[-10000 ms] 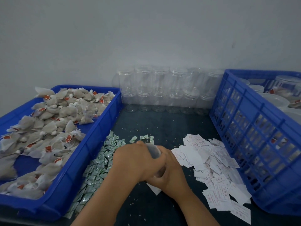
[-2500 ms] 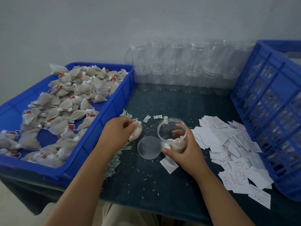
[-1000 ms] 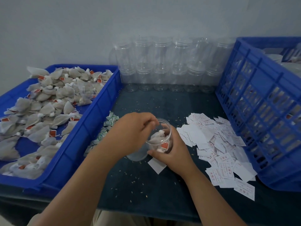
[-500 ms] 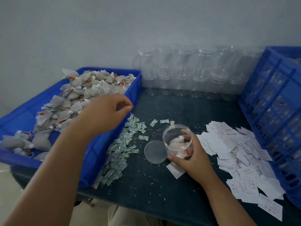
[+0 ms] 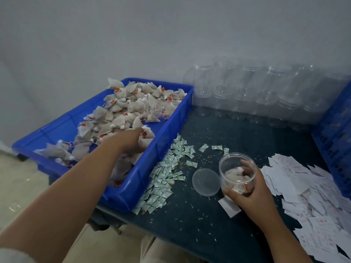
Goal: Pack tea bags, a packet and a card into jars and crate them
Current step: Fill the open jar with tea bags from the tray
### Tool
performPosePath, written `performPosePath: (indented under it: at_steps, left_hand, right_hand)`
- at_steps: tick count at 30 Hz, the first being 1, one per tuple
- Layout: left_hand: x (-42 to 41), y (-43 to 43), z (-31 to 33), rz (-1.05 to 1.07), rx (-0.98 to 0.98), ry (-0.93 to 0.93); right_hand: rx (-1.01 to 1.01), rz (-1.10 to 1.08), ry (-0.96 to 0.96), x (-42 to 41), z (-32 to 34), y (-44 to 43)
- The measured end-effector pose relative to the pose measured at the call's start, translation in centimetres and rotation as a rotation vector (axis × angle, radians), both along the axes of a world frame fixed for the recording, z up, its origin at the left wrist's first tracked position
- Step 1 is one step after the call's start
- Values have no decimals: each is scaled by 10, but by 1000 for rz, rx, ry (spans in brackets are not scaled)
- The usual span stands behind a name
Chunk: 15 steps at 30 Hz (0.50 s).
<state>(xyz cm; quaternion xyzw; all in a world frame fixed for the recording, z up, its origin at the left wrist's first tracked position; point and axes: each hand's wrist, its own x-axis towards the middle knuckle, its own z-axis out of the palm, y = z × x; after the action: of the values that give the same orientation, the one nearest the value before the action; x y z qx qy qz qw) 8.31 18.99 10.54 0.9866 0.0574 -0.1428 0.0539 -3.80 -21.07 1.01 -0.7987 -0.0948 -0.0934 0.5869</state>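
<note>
The right hand [image 5: 248, 194] clasped the open jar [image 5: 234, 168] on the table [image 5: 209, 236] beside its lid [image 5: 206, 182], while the left hand [image 5: 131, 139] dug into the tea bags [image 5: 131, 107] in the blue tray [image 5: 168, 137], its grip hidden from me, and tangled strings could have dragged spare bags out.

Tray [image 5: 165, 137] of tea bags [image 5: 129, 109] left on the bench [image 5: 190, 234]; packets [image 5: 165, 173], lid [image 5: 206, 182], jar [image 5: 237, 171], cards [image 5: 303, 196] rightward; empty jars [image 5: 247, 92] behind

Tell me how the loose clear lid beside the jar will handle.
The lid looks like thin clear plastic, so probably very light. It lies flat on the table, so a push should slide it, not roll it. Its shallow rim may resist pinching.
</note>
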Motion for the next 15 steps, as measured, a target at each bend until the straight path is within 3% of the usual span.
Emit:
performPosePath:
  at_steps: [3,8,12,15]
  left_hand:
    - [7,-8,-4,-40,155,40]
    - [9,-5,-12,-53,-104,-182]
    - [14,-12,-14,-218,-10,-139]
    - [16,-18,-14,-180,29,-147]
  right_hand:
    - [-11,-1,-13,0,1,0]
    - [-13,-7,-12,1,3,1]
    - [-8,-1,-2,1,3,0]
    - [-8,0,3,1,2,0]
